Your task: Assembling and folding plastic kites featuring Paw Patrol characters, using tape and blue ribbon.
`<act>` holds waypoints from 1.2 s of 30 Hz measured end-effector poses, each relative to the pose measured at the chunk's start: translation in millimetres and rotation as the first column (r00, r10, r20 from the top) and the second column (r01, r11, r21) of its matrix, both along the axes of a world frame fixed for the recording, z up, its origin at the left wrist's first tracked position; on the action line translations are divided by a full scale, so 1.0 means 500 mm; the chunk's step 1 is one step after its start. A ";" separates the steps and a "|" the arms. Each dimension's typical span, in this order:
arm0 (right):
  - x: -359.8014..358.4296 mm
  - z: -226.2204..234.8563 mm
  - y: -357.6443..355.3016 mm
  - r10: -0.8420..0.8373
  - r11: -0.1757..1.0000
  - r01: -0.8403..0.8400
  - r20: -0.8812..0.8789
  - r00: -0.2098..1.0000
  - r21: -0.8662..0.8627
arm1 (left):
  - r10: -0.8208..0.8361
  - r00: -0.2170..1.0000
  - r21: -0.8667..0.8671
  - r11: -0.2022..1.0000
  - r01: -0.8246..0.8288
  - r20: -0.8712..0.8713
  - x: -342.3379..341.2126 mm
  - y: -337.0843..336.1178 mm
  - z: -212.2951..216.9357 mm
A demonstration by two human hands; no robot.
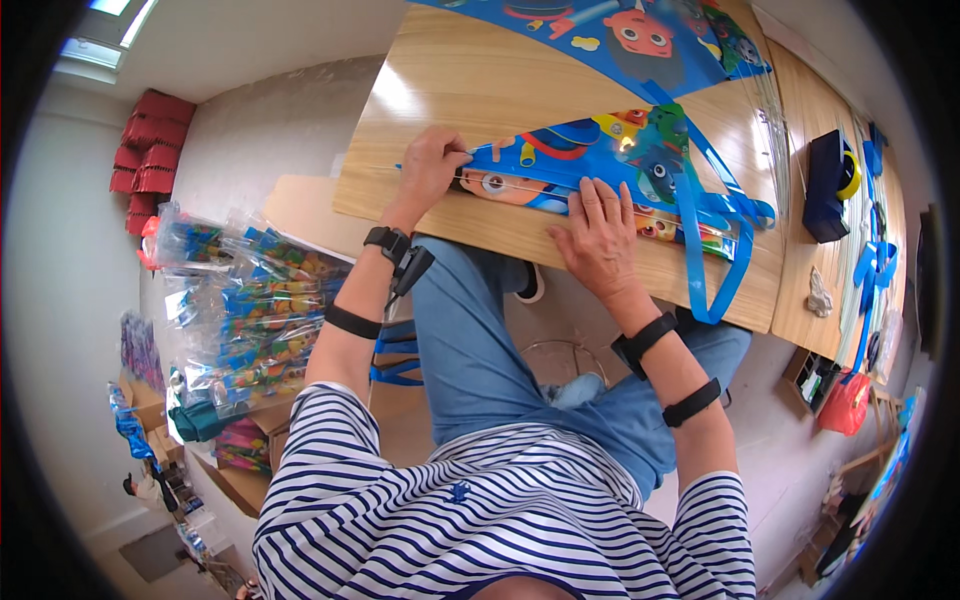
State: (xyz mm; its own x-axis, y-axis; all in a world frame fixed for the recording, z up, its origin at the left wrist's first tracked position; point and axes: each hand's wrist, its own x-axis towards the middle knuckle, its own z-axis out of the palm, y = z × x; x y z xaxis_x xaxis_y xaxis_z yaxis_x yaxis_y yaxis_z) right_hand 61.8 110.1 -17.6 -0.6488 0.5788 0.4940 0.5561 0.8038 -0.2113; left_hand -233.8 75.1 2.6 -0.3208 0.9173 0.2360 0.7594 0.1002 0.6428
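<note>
A blue kite (560, 150) printed with cartoon figures lies folded along the near edge of the wooden table (460, 90). My left hand (430, 165) is closed at its narrow left end, thumb and fingertips pinching the sheet. A thin pale rod runs lengthwise along the fold. My right hand (602, 235) lies flat on the lower part of the kite, fingers stretched out. To its right, blue ribbon tails (693, 255) loop over the table's edge. Part of the print is hidden beneath my right hand.
Another blue printed kite (610, 45) lies at the far side. A dark tape dispenser (826, 185) stands at the right beside thin pale rods (850, 265). Bagged kites (265, 310) are piled at the left. A red bag (845, 402) hangs at the lower right.
</note>
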 end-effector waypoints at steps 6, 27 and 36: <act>-0.003 0.005 -0.003 -0.007 1.000 0.006 0.010 1.000 0.015 | 0.000 1.000 -0.051 0.999 0.001 0.022 -0.062 -0.007 -0.015; -0.005 -0.001 0.002 0.004 0.999 -0.003 -0.029 1.000 0.037 | -0.195 0.969 0.277 0.933 0.231 -0.152 0.212 -0.016 0.038; -0.003 -0.002 0.006 -0.009 0.997 0.013 -0.065 0.998 0.073 | -0.196 0.981 0.277 0.942 0.189 -0.006 0.311 0.025 -0.015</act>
